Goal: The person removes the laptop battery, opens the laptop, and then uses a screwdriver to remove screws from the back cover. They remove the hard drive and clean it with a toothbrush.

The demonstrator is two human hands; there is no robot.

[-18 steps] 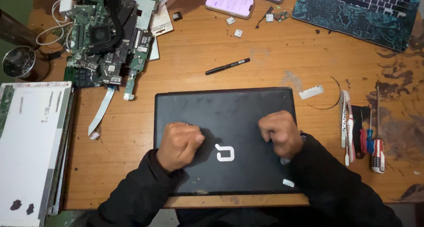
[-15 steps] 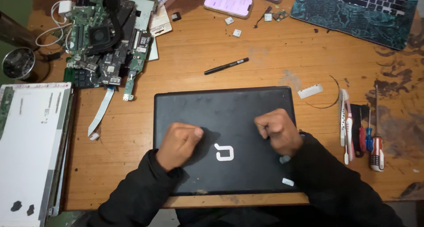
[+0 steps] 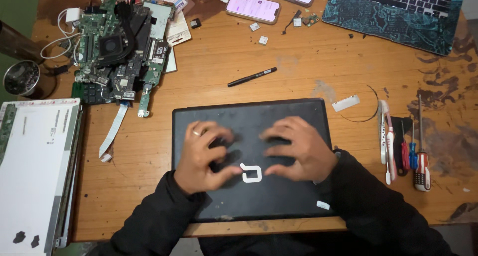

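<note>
Resting both your hands, left hand (image 3: 201, 154) and right hand (image 3: 298, 151), fingers spread, on closed black laptop (image 3: 249, 111). Screwdrivers (image 3: 416, 154) right of right hand, circuit boards (image 3: 119, 52) up-left, pen (image 3: 252, 77) ahead.

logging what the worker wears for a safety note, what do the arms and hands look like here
Both arms are in long black sleeves reaching to the wrists. The left hand is bare, with a plain metallic ring on one of its fingers. The right hand is bare too, no ring visible. No gloves, no watch in view.
</note>
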